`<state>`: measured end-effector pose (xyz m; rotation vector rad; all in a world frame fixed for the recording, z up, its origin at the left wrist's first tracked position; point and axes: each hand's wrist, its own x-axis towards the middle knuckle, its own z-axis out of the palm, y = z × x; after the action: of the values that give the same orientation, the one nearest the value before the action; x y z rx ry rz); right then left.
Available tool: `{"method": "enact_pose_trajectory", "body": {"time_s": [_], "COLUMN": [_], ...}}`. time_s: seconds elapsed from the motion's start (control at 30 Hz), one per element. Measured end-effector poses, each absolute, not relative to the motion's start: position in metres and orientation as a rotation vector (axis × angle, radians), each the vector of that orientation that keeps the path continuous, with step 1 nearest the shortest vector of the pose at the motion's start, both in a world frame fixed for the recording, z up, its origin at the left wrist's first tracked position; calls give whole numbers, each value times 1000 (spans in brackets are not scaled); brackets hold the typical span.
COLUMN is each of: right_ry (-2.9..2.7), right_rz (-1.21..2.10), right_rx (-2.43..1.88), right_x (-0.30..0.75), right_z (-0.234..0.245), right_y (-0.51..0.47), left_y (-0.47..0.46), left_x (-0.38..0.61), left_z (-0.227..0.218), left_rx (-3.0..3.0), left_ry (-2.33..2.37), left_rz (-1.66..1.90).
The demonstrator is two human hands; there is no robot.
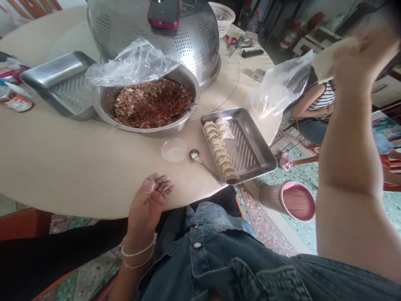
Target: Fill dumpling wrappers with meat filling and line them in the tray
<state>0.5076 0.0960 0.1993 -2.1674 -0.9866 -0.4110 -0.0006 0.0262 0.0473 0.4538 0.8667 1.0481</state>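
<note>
My left hand (pixel 150 200) rests at the near edge of the round table (pixel 62 167), palm up, fingers loosely curled and dusted with flour, holding nothing. My right hand (pixel 360 54) is raised high at the right, blurred, closed on a pale round dumpling wrapper (pixel 324 62). A clear plastic bag (pixel 278 90) hangs just below it at the table's right edge. A metal tray (pixel 250 146) with a row of folded dumplings (pixel 219 146) lies in front of me. A steel bowl of minced meat filling (pixel 152 102) sits beyond, with a spoon (pixel 203 165) and a small dish (pixel 173 150) nearer.
An upturned steel colander (pixel 194 42) carries a red phone (pixel 164 12). A second metal tray (pixel 56 79) lies at the left. A pink bin (pixel 291 200) stands on the floor to the right. Another person (pixel 316 104) sits beyond the table's right side.
</note>
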Motion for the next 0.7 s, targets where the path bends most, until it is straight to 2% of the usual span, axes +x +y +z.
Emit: {"method": "enact_pose_trajectory", "body": {"time_s": [0.07,0.1,0.13,0.3,0.37,0.43,0.53,0.6,0.63,0.7], "right_ry": [-1134,-1222,-1272,-1452,-1515,-1651,-1800,-1617,-1542,-1450], "right_rz": [-470,-387,-209,1163,1439,1332,664,279,152,118], "right_rx": [-1969,-1861,-1761,-1412,-1228,-1186,-1556,-1943,-2107,-2225], "right_x": [479,460,438,319,290,286,330,381,407,451], "right_z": [210,213,214,181,161,148,145,145,143,132], "right_y": [77,67,57,21,16,24,60,92,107,129], "left_y": [22,20,19,12,10,9,7,5,4,0], "left_x": [14,23,33,83,94,98,92,81,75,59], "left_z": [54,58,62,82,83,80,73,70,71,73], "left_rx": [520,569,612,713,691,645,568,541,538,546], "left_ry": [845,823,806,608,606,653,758,831,863,922], "left_rz": [960,916,886,911,873,797,737,753,766,796]}}
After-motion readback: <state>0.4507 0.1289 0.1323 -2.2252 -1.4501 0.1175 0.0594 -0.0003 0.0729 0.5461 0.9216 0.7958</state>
